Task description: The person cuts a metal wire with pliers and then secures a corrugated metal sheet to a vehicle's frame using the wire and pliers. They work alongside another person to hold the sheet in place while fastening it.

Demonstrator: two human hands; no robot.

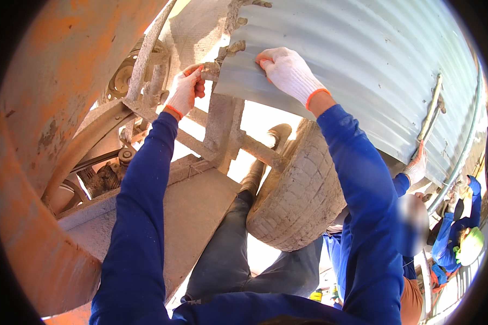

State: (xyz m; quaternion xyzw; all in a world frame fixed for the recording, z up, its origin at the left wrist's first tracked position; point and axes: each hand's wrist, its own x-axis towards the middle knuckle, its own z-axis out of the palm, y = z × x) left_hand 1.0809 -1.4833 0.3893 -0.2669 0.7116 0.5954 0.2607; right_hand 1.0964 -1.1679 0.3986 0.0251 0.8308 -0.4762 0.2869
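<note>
My left hand (pixel 185 91), in a white knit glove with an orange cuff, is closed in a pinch beside the stub of a dusty metal bar (pixel 208 71). What its fingers hold, if anything, is too small to make out. My right hand (pixel 288 69), gloved the same way, is closed over the grey corrugated metal sheet (pixel 352 65), close to the sheet's left edge. Its fingertips point down at the ridges, and anything inside them is hidden. Between the hands, the sheet's edge meets a dirt-caked upright frame post (pixel 220 122).
A dusty tire (pixel 298 195) stands in front of my legs. Rusty orange panels (pixel 54 108) rise on the left, above belts and a pulley (pixel 126 155). A co-worker's gloved hand (pixel 416 167) touches the sheet near wooden sticks (pixel 432 108). Another person in a light-green cap (pixel 469 246) is farther right.
</note>
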